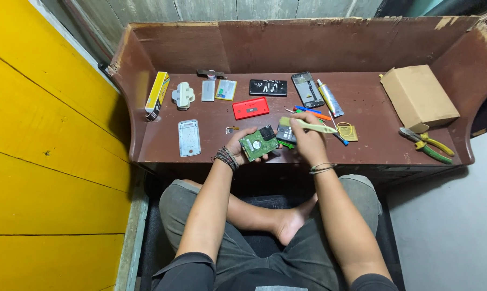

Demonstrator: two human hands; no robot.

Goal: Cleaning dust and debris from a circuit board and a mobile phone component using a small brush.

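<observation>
Brown and scuffed, a low wooden bench-table [362,145] with raised back and side walls fills the upper half of the frame, with a bright yellow plank wall [38,161] down the left side and grey floor at lower right. Nearest the camera, the person sits cross-legged in grey shorts, both forearms reaching up to the table's front edge.

The left hand [242,145] (beaded bands at the wrist) is cupped, fingers curled round a small green circuit board with a round metal patch [258,143], held just above the front edge at the frame's centre. The right hand [307,141] is closed in a pinch on a pale yellow-green brush-like tool [308,125], whose end points left over the board. Just beside the right hand lie a dark small module [284,132] and a yellowish square part with a wire ring [347,131].

Left of the hands rests a white rectangular phone shell [189,138]. Further back come a red flat phone cover [250,108], an orange and a blue pen-like tool [314,112], then green-and-yellow-handled pliers [429,145] at the right. Along the back row sit a yellow carton [157,95], a black phone frame [307,89], a white tube [330,98] and a cardboard box [419,97].
</observation>
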